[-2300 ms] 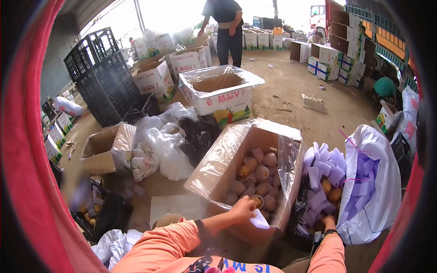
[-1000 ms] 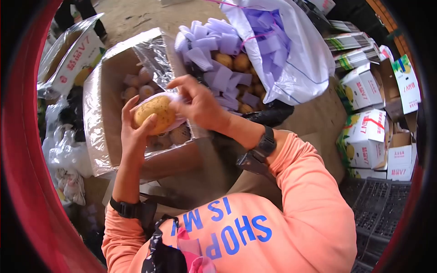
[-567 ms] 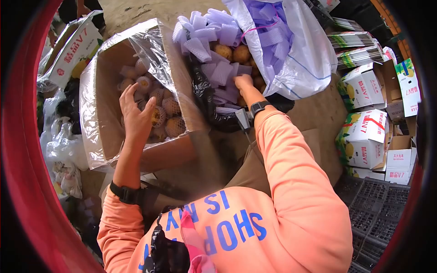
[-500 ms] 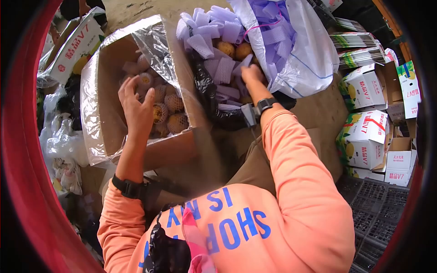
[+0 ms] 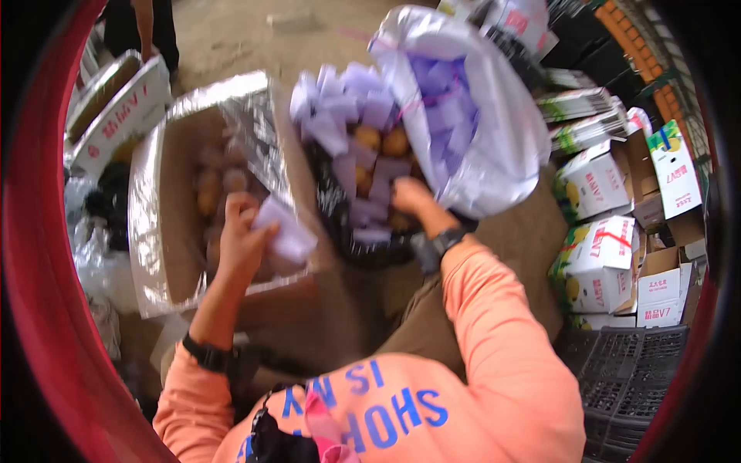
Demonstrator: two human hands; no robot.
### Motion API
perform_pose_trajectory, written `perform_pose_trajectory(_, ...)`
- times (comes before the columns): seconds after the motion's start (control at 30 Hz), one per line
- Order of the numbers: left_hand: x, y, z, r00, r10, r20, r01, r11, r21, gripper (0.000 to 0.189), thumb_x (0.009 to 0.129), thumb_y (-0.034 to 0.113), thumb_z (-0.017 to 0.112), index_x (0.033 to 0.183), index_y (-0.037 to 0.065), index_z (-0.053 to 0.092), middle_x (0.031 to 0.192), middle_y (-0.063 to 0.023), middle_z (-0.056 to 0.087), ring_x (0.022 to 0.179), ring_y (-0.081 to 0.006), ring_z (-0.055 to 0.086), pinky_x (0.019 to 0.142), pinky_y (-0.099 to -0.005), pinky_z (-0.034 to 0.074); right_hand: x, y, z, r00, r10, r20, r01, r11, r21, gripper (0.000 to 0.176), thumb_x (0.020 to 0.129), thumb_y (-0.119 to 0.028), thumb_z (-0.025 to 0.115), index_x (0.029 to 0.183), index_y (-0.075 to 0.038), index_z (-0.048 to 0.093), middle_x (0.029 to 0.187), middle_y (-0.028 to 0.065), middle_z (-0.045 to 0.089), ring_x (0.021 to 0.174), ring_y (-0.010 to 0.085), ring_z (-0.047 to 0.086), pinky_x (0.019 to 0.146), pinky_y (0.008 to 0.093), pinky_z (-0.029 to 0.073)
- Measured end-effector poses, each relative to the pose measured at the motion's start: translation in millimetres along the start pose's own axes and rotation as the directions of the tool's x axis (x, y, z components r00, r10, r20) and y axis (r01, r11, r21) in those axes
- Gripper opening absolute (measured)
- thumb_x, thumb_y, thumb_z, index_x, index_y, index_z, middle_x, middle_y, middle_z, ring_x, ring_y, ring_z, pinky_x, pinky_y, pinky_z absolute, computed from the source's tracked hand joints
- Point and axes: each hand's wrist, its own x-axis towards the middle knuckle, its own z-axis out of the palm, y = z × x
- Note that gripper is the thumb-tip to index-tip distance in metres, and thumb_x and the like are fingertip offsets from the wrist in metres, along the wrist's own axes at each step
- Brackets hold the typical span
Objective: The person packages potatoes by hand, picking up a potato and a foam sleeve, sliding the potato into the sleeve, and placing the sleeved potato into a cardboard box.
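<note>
Foam sleeve in left hand, over the near right part of a lined carton

Head view, looking down. Lined carton, open-topped and clad in clear plastic film, as landmark for all positions. Inside it: several fruits, some in pale netting, partly blurred. Above its near right part: left hand, nearly closed, with the pale purple sleeve pinched between thumb and fingers. To the right of the carton, just beside it: a container lined with black plastic, with loose purple sleeves heaped toward its far end and yellow-brown fruits among them. Reaching into this container: right hand, fingers bent downward and partly hidden; degree of opening and any hold impossible to tell. Farther right of the carton: an open white sack, tilted, full of similar purple foam pieces. Well to the right: printed boxes and, nearer the wearer, black plastic crates. To the left: clear plastic bags. Beyond the far left corner: a white printed carton, with another person in dark clothing behind.
</note>
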Motion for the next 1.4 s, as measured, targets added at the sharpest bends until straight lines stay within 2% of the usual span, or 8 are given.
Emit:
perform_pose_trajectory(0.2,-6.2,-24.5,-20.4,0.954,-0.296,0.047,0.281,0.939,0.199,0.031,0.07,-0.003,0.07,0.088,0.005,0.045,0.082,-0.0072,0.052,0.067,-0.0174,0.055,0.05,-0.031,0.049,23.2,-6.4,35.1,0.989,0.127,0.078,-0.126,0.992,-0.019,0.033,0.073,-0.032,0.061,0.091,-0.004,0.068,0.098,0.0166,0.065,0.088,0.0316,0.062,0.077,0.0397,0.049)
perform_pose_trajectory(0.33,-12.1,-49.1,-24.4,0.977,0.168,0.135,-0.211,0.623,0.753,0.03,0.056,0.003,0.075,0.074,0.003,0.051,0.082,-0.0127,0.05,0.076,-0.0341,0.052,0.065,-0.04,0.043,11.9,1.0,117.2,0.961,0.271,0.049,-0.274,0.957,0.093,0.037,0.073,-0.033,0.063,0.098,-0.006,0.067,0.105,0.0158,0.063,0.094,0.0294,0.062,0.081,0.0379,0.048)
perform_pose_trajectory(0.5,-5.0,-35.7,-14.2,0.946,0.299,0.125,-0.224,0.324,0.919,0.022,0.065,0.001,0.065,0.079,0.006,0.05,0.075,-0.0118,0.057,0.075,-0.0342,0.054,0.065,-0.0449,0.04,-21.4,-27.0,3.0,0.922,0.385,0.029,-0.374,0.87,0.322,0.059,0.062,-0.035,0.071,0.102,0.001,0.048,0.099,0.0225,0.062,0.093,0.034,0.061,0.078,0.0405,0.049)
perform_pose_trajectory(0.67,4.3,-24.3,-9.3,0.991,0.136,-0.007,-0.099,0.752,0.651,0.026,0.076,-0.006,0.052,0.099,0.005,0.051,0.083,-0.0137,0.059,0.078,-0.0265,0.06,0.072,-0.0351,0.047,-53.5,-95.5,-84.4,0.972,0.064,-0.224,0.106,0.734,0.67,0.084,0.059,-0.04,0.081,0.119,0.002,0.039,0.107,0.0209,0.057,0.097,0.0279,0.058,0.085,0.0338,0.045)
perform_pose_trajectory(0.77,-12.3,14.1,19.2,0.983,0.102,0.155,-0.035,0.921,-0.388,0.05,0.081,0.0,0.058,0.128,0.008,0.043,0.117,-0.0047,0.05,0.107,-0.0163,0.05,0.094,-0.0289,0.039,-73.7,-137.3,-90.8,0.948,-0.316,-0.034,0.13,0.287,0.949,0.069,0.07,-0.032,0.078,0.122,-0.003,0.043,0.105,0.011,0.055,0.096,0.0162,0.055,0.082,0.0271,0.045)
perform_pose_trajectory(1.07,-27.7,22.6,3.8,0.937,0.005,0.348,0.204,0.803,-0.56,0.058,0.083,0.023,0.064,0.132,0.012,0.036,0.131,-0.0084,0.042,0.117,-0.0254,0.047,0.091,-0.0411,0.046,-34.6,-157.7,-44.5,0.996,-0.043,0.074,-0.076,-0.036,0.996,0.048,0.088,-0.03,0.057,0.124,-0.002,0.043,0.105,0.0115,0.056,0.091,0.016,0.058,0.07,0.0294,0.051)
perform_pose_trajectory(1.27,-26.7,27.0,3.6,0.844,0.089,0.528,0.317,0.711,-0.627,0.072,0.084,0.023,0.058,0.143,0.018,0.017,0.127,-0.0094,0.045,0.111,-0.0242,0.051,0.065,-0.0274,0.056,-55.5,-181.7,-55.1,0.758,-0.641,-0.122,-0.31,-0.519,0.797,0.054,0.083,-0.019,0.062,0.129,-0.008,0.037,0.12,0.0077,0.05,0.105,0.0191,0.053,0.083,0.0321,0.046)
perform_pose_trajectory(1.4,-30.7,41.9,17.2,0.866,0.105,0.489,0.242,0.768,-0.593,0.076,0.086,0.023,0.058,0.145,0.02,0.01,0.123,-0.0104,0.046,0.104,-0.0217,0.054,0.065,-0.029,0.058,-58.3,-172.5,-72.5,0.877,-0.479,-0.044,-0.057,-0.193,0.98,0.045,0.079,-0.01,0.062,0.12,-0.007,0.043,0.107,0.008,0.054,0.094,0.0178,0.055,0.075,0.0289,0.046)
